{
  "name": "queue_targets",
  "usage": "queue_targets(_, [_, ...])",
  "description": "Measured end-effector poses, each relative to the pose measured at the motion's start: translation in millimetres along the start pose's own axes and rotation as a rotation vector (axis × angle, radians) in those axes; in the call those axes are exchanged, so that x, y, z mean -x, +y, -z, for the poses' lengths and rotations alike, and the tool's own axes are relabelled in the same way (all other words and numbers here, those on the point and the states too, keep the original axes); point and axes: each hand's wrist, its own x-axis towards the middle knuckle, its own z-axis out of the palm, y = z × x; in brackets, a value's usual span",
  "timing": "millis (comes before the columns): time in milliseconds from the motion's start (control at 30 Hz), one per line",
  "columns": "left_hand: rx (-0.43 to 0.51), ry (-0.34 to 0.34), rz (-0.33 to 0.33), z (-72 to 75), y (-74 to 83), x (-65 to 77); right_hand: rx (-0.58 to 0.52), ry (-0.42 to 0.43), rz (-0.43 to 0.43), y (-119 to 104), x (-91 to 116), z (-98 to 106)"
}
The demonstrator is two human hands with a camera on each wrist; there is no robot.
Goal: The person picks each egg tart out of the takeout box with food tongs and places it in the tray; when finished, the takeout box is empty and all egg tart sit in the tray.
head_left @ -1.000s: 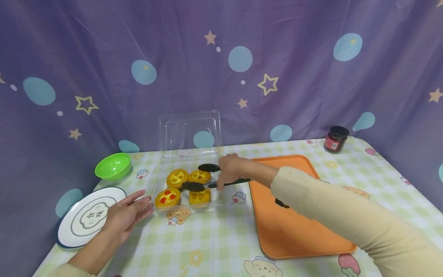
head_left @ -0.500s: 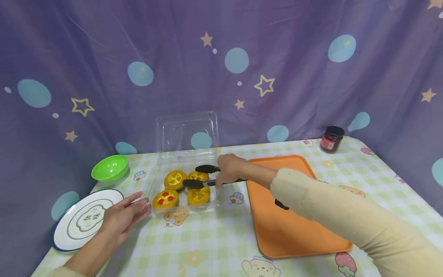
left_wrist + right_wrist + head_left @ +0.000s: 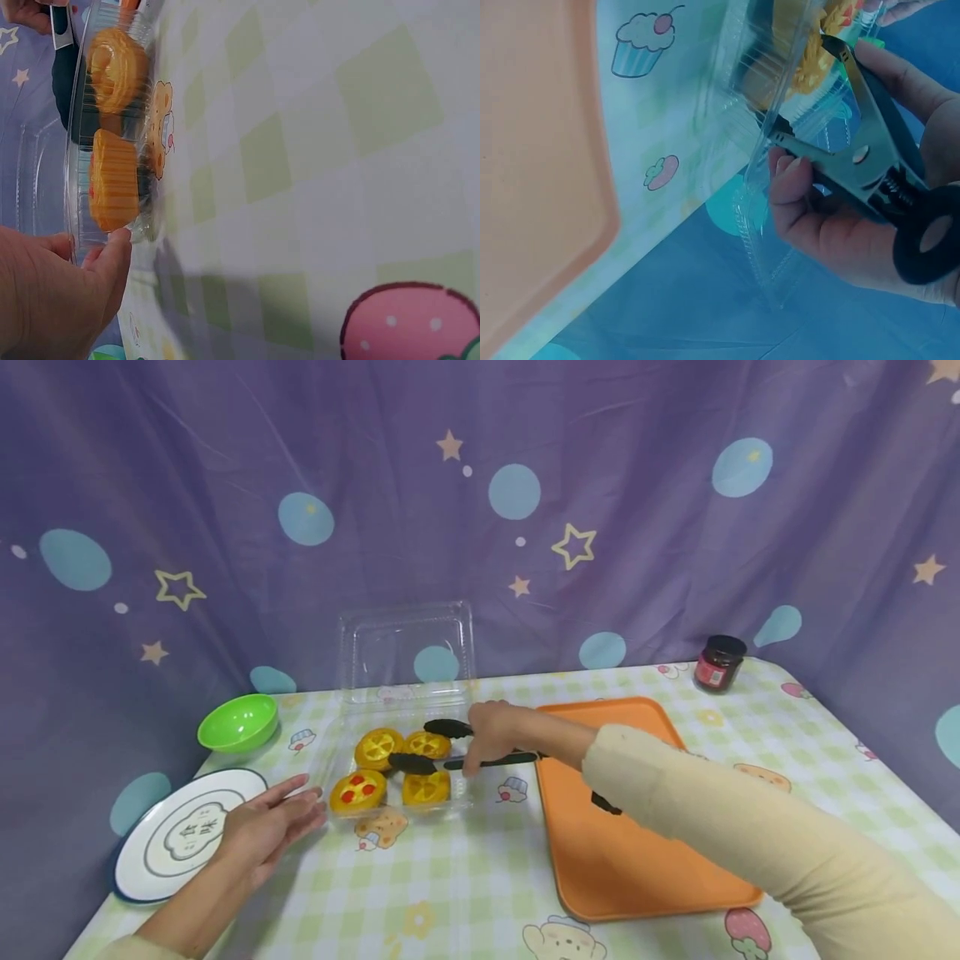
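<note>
My right hand [image 3: 497,735] grips black-and-metal tongs [image 3: 866,154], whose two arms are spread. In the head view the black tips lie on either side of the back-right tart [image 3: 427,744], inside a clear hinged plastic container [image 3: 457,802]. A gap shows between the lower tip and that tart's front. Also in the container are a back-left tart [image 3: 378,749], a front-right tart [image 3: 426,788] and a tart with red pieces [image 3: 358,792]. My left hand [image 3: 266,827] has its fingers extended, their tips against the container's left side [image 3: 82,225].
An orange tray [image 3: 637,877] lies to the right, partly under my right sleeve; a small black piece [image 3: 606,802] shows there. On the left are a white plate [image 3: 142,860] and a green bowl [image 3: 238,724]. A dark-lidded jar [image 3: 720,664] stands back right. The container's lid [image 3: 405,652] stands up.
The lower tong arm has shifted slightly left and down, away from the upper one, so the tips are wider apart. My left hand stays at the container's side.
</note>
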Motion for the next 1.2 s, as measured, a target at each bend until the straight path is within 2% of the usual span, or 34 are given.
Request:
queue_targets(100, [0.008, -0.005, 0.001, 1.5, -0.3, -0.5, -0.075, -0.024, 0.015, 0, 0, 2])
queue_targets(200, [0.019, -0.016, 0.001, 2.7, -0.7, -0.8, -0.098, -0.035, 0.020, -1, -1, 3])
queue_targets(467, [0.012, -0.004, 0.011, 3.0, -1.1, 0.1, 0.036, -0.015, 0.040, -7, -2, -4])
queue_targets(700, [0.012, -0.009, 0.006, 2.0, 0.2, 0.2, 0.001, 0.001, 0.058, -6, -3, -5])
queue_targets(1000, [-0.008, 0.007, 0.011, 0.0, 1.3, 0.7, 0.077, 0.049, 0.075, -3, -3, -6])
queue_targets(1200, [-0.009, 0.002, 0.011, 0.0, 0.9, 0.3, 0.081, 0.093, 0.084, 1, 0, -9])
